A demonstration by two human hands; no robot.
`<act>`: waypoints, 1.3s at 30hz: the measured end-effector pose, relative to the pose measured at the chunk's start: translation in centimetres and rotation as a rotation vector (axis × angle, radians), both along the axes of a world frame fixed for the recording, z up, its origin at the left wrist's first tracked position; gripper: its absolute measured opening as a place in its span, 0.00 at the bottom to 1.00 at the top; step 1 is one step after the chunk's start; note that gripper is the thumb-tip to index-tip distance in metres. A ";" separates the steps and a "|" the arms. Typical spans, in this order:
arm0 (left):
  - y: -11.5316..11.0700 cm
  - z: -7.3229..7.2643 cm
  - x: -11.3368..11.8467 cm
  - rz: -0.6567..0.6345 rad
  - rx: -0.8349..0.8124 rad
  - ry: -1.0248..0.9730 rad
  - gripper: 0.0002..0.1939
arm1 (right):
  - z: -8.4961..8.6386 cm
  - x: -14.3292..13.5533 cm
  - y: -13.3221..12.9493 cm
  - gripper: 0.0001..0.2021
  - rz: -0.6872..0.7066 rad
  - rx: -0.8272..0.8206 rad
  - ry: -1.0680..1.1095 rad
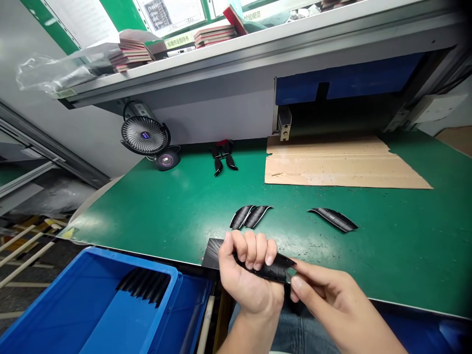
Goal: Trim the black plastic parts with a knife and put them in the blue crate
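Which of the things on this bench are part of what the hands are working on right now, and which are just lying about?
In use:
- black curved strip, gripped by left hand, pinched by right hand
- matching strips on table: pair, single
- blue bin holding stacked strips

Lying about:
- small fan
- pliers
- cardboard sheet
- booklets on shelf

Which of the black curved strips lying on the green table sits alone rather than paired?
The lone strip at the right, below the cardboard sheet. The other two strips lie side by side, touching, just beyond the left hand.
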State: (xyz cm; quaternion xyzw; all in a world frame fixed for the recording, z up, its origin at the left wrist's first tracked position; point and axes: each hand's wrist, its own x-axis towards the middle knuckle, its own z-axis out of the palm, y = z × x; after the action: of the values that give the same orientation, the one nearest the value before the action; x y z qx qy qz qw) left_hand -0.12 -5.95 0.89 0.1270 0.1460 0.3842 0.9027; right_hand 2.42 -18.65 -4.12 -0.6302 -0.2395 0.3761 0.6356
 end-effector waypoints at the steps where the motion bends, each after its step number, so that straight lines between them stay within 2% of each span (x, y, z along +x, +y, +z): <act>1: 0.0 0.0 -0.1 0.000 0.006 -0.004 0.23 | 0.1 0.0 -0.1 0.18 0.000 -0.032 -0.051; 5: -0.2 -0.2 -0.3 0.006 0.009 -0.005 0.23 | 0.6 -0.2 -0.2 0.18 -0.028 -0.133 -0.256; 10: -0.4 -0.3 -0.5 0.023 0.030 0.006 0.23 | 0.8 -0.4 0.1 0.15 -0.058 -0.135 -0.399; 17: -0.6 -0.4 -0.3 0.048 0.009 0.059 0.24 | 0.0 -0.5 -0.1 0.13 -0.105 -0.150 -0.689; 20: -0.6 -0.4 0.0 0.056 -0.013 0.087 0.24 | -0.8 -0.6 -0.3 0.13 -0.155 -0.222 -0.955; 23: -0.4 -0.3 0.2 0.072 -0.053 0.126 0.23 | -1.4 -0.9 -0.3 0.16 -0.287 -0.296 -1.321; 25: -0.2 -0.1 0.4 0.075 -0.084 0.145 0.23 | -1.4 -1.2 -0.3 0.18 -0.386 -0.280 -1.459; 27: 0.2 0.0 0.5 0.064 -0.112 0.153 0.22 | -1.1 -1.4 -0.2 0.19 -0.496 -0.217 -1.402; 30: 0.5 -0.1 0.7 0.038 -0.132 0.133 0.22 | -0.5 -1.6 0.3 0.14 -0.648 -0.117 -1.023; 32: 0.4 -0.4 1.0 0.001 -0.116 0.109 0.21 | -0.2 -1.3 0.6 0.11 -0.621 -0.077 -0.775; 34: -0.1 -1.2 1.3 -0.066 -0.048 0.105 0.20 | -0.3 -0.6 0.6 0.09 -0.545 -0.095 -0.664; 36: -0.7 -2.3 1.4 -0.155 0.068 0.202 0.15 | -1.0 0.5 -0.1 0.10 -0.525 -0.229 -0.631; 38: -1.1 -3.8 1.2 -0.222 0.190 0.440 0.10 | -2.6 2.2 -1.7 0.13 -0.557 -0.462 -0.613; 39: -1.1 -4.6 0.9 -0.234 0.251 0.579 0.13 | -3.8 3.3 -2.7 0.14 -0.575 -0.574 -0.611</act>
State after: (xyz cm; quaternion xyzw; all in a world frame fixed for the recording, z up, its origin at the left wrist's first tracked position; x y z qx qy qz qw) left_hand 0.74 -7.10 -3.72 0.3567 0.3322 0.2410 0.8392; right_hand 5.70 -21.32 -7.90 -0.9012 -0.1185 0.0350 0.4154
